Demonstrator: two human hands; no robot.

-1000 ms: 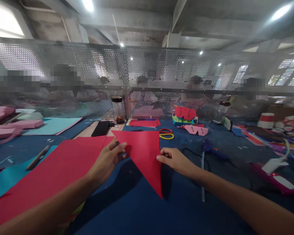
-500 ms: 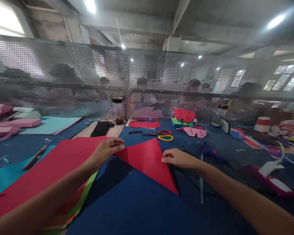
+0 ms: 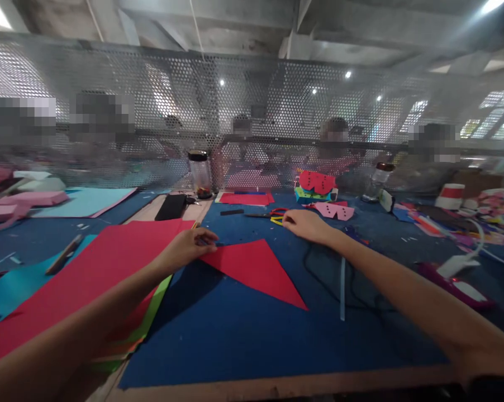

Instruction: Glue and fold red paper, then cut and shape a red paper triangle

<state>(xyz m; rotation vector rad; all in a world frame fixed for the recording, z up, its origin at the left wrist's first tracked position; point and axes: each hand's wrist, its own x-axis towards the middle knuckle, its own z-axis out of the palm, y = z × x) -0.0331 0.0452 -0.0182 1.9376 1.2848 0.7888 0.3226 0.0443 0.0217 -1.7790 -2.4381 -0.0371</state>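
A red paper triangle (image 3: 256, 268) lies flat on the blue table mat (image 3: 235, 335). My left hand (image 3: 189, 245) pinches its left corner, fingers closed on the paper. My right hand (image 3: 304, 224) is stretched farther back over the mat, its fingers curled onto the red and yellow handles of a pair of scissors (image 3: 272, 214). The handles are partly hidden under my fingers.
A large red sheet (image 3: 109, 262) lies on a stack of coloured sheets at the left. Behind are a black case (image 3: 172, 206), a jar (image 3: 200, 174), pink cut-outs (image 3: 333, 211) and a black cable (image 3: 319, 273). A perforated metal screen (image 3: 252, 123) stands at the back, with people behind it.
The triangle has been laid down flat from a raised position. My right hand has let go of its edge and moved back to the scissors. My left hand still holds the corner.
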